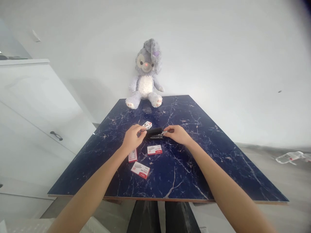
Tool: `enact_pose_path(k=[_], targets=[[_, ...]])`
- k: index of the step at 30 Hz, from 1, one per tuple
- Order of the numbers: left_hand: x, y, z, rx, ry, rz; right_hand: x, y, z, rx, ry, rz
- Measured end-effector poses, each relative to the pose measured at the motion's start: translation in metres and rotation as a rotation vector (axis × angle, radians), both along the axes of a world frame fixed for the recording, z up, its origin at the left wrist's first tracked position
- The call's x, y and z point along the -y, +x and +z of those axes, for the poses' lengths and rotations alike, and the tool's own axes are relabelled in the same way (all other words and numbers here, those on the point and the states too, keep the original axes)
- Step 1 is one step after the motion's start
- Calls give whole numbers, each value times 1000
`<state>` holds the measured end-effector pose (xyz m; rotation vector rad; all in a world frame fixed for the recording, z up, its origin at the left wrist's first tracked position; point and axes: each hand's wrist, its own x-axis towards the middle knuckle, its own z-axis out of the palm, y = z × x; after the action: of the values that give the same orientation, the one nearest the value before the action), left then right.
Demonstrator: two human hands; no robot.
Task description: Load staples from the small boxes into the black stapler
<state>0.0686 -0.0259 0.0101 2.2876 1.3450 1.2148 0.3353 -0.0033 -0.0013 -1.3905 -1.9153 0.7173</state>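
A black stapler (pixel 154 131) lies across the middle of the table, its long top part raised from a silvery metal base. My left hand (pixel 133 137) pinches the stapler's left end between thumb and fingers. At the other end, my right hand (pixel 177 134) is closed on a small silvery piece (pixel 165 132), perhaps staples, touching or very near the stapler. Just behind my left fingers stands a white staple box (pixel 147 125), partly covered. Nearer to me lie a red-and-white staple box (pixel 154 149), another staple box (pixel 140 170) and a third box (pixel 132 156), partly behind my left wrist.
The dark blue marble-patterned table (pixel 206 155) ends just in front of my legs. A grey plush rabbit (pixel 145 77) sits at its far edge against the wall. To the left stands a white cabinet (pixel 31 106). A clear plastic bottle (pixel 289 157) lies on the floor at right.
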Motion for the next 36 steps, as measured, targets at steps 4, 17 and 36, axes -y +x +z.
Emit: enact_pose_path(k=[4, 17, 36], targets=[[-3, -1, -5, 60, -27, -42, -2, 8, 0, 3, -71, 71], [-3, -2, -3, -163, -17, 18, 3, 4, 5, 150, -49, 92], [-9, -14, 0, -443, -173, -32, 35, -58, -17, 468, 279, -6]])
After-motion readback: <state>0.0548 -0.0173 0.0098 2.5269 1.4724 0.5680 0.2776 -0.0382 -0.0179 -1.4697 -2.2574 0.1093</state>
